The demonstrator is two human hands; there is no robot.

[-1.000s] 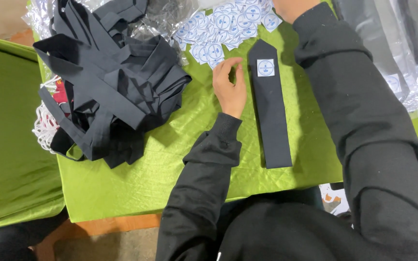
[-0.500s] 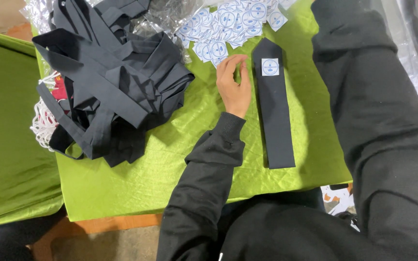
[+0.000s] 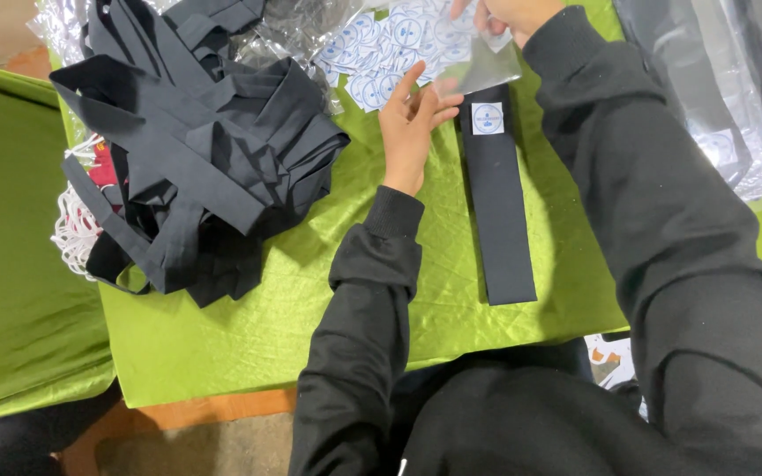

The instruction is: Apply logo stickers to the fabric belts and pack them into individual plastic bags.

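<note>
A folded black necktie lies lengthwise on the green cloth, with a small white square label near its far end. My right hand, at the top edge, pinches a clear plastic sleeve that hangs over the tie's far end. My left hand rests left of the tie, fingers spread and touching the sleeve's lower edge. Just beyond both hands lies a heap of white-and-blue labels.
A big pile of black neckties covers the left of the green-covered table, with white netting beside it. Crumpled clear plastic lies at the back. Bagged ties are stacked on the right.
My right hand has drawn back from the far side with a clear sleeve and brought it over the tie's far end. My left hand has opened and moved up to meet it.
</note>
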